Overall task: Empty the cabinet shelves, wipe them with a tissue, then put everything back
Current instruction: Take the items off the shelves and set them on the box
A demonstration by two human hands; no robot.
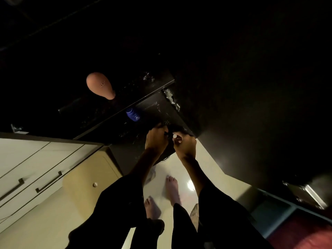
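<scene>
Both hands (169, 139) together, apparently gripping.

Dark wooden cabinet shelf (154, 106) sits at centre, w/ blue round container (133, 114) on it, twd the left. Peach teardrop-shaped object (100, 85) is further left and above. Both hands meet at shelf's front edge: left hand (156, 139) just beside right hand (185, 143). Cream drawer unit w/ dark bar handles (36, 169) is lower left. Bare feet (171, 187) stand on pale glossy floor (212, 159) below.
</scene>
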